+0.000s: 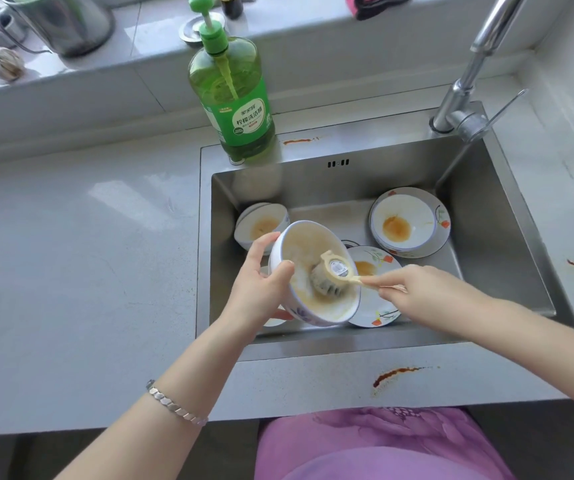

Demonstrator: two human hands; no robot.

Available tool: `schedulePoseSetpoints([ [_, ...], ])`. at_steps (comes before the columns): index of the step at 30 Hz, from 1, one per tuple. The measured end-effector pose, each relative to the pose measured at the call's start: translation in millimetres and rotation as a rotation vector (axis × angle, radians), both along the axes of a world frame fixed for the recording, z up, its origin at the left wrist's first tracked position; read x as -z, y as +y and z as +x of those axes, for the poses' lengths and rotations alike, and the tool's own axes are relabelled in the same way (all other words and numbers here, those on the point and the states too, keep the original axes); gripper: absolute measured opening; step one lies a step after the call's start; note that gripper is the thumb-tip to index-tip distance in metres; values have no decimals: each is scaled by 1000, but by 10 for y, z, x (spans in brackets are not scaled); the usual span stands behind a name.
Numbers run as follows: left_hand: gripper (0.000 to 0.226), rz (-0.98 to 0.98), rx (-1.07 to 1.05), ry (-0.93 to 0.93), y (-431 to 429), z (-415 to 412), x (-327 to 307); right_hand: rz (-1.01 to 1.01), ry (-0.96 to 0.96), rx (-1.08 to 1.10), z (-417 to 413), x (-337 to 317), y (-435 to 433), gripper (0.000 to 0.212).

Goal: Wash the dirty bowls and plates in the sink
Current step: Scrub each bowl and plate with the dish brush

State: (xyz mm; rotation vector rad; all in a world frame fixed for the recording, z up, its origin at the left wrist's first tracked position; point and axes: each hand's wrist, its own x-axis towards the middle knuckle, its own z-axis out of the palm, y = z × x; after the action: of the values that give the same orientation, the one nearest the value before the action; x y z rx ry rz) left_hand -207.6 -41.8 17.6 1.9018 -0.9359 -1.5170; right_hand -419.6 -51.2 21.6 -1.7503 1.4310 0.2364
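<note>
- Stainless steel sink (486, 209) is sitting sunk into the pale grey tabletop (71, 271) and holding all the dirty crockery.
- Above the basin's front part, the left hand (261, 282) is holding a tilted white ceramic bowl with a blue rim and a purple flower on its side (313, 225). Its grip is curling round the bowl's near wall, with the thumb lying over the rim.
- Opposite it, the right hand (427, 296) is holding a round dish brush with a cream plastic handle (337, 270). Its grip is pinching the handle's thin end, while the dark brush head is pressing into the bowl's foamy inside.
- Just under and right of the held bowl, a flower-patterned white plate (379, 303) with a brown smear is lying flat on the basin floor.
- In the back left corner, a second white bowl (261, 225) with brownish residue is leaning.
- At the back right, a third white bowl (403, 216), stained orange-brown at its bottom, is standing on another flowered plate (442, 233).
- On the sink's back ledge, a green plastic soap bottle with a pump (237, 109) is standing at the left, and a chrome tap (465, 95) is rising at the right.
- A brown streak (396, 374) is marking the tabletop in front of the sink.
- A silver link bracelet (174, 403) is circling the left wrist.
</note>
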Motion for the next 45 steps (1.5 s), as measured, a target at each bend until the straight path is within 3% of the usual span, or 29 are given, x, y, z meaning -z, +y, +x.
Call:
schedulePoseSetpoints([
  [5, 40, 29, -24, 7, -15, -44, 18, 218, -215, -3, 99, -81, 134, 34],
  [8, 43, 50, -1, 56, 38, -50, 34, 143, -233, 48, 88, -70, 102, 36],
  [12, 43, -34, -77, 62, 18, 41, 56, -74, -13, 11, 37, -11, 226, 44],
  [15, 41, -49, -93, 43, 26, 15, 78, 12, -133, -23, 241, -94, 363, 42],
  [19, 35, -8, -164, 134, 62, -3, 113, 24, -263, 167, 216, 19, 213, 38],
  [24, 33, -69, -243, 193, 47, 84, 145, -63, -608, 789, 29, 105, 195, 44],
  [27, 32, -48, -261, 242, 53, 71, 160, 11, -761, 975, 45, 152, 196, 56],
  [32, 28, 24, -195, 360, 101, 4, 199, 189, -919, 1027, 41, 210, 107, 80],
  [36, 30, 74, -99, 375, 66, -9, 240, 334, -1003, 1022, 2, 213, 41, 77],
  [39, 32, 82, -33, 389, -18, -17, 229, 373, -979, 1043, -34, 202, 48, 61],
  [41, 35, 23, 13, 264, -73, -52, 208, 361, -937, 1094, -19, 198, 52, 51],
  [45, 49, -396, 360, -276, -103, -114, 134, 306, -802, 1164, 57, 231, 4, 43],
])
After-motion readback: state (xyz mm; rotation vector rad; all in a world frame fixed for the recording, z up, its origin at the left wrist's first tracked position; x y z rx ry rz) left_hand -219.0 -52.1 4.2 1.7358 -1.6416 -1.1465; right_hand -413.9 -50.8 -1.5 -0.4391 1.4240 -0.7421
